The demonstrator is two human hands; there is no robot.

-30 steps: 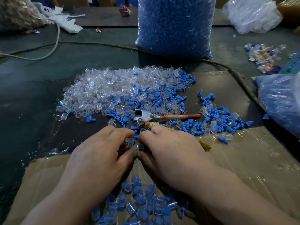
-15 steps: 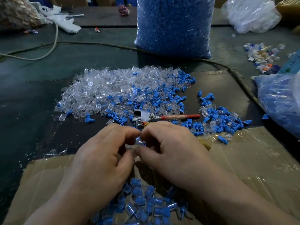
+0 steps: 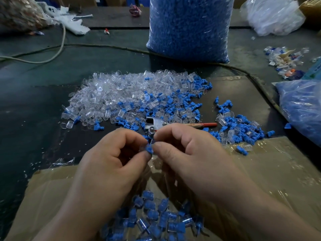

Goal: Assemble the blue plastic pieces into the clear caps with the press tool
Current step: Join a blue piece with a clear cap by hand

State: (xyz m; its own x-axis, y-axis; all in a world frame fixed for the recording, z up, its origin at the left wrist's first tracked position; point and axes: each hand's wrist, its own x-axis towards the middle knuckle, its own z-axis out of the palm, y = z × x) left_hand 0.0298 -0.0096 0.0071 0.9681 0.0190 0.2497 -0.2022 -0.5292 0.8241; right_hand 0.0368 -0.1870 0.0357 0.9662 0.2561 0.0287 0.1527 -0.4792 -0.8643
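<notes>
Head view: left hand (image 3: 111,162) and right hand (image 3: 189,157) pinch blue piece (image 3: 149,149).

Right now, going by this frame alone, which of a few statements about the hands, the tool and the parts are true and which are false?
1. The left hand and right hand pinch a blue piece between them. True.
2. The right hand grips the press tool. False: it lies on the table beyond the hands.
3. A tall bag of blue pieces stands beyond the clear caps pile. True.
4. The assembled parts below the hands are red. False: they are blue and clear.
</notes>
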